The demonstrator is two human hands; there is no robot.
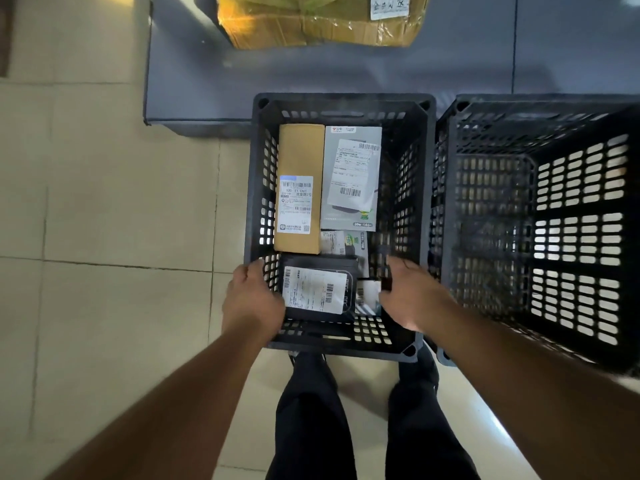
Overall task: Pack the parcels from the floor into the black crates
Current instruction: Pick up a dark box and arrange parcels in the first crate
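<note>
Beige floor tiles carry the black crate [341, 109], where the left hand [251, 299] at nine o'clock and right hand [412, 296] at three, fingers curled, pinch a black parcel [317, 292], seemingly light and slippery, best held at its edges.

Two black slatted crates [341, 105] [540, 109] stand side by side. The left crate holds five parcels: one brown carton [299, 152], two grey boxes [351, 178] [344, 242] (one mostly hidden), one black pouch [317, 294] and one small white packet [367, 296]. Beyond it lies one taped yellow parcel [322, 22].
</note>
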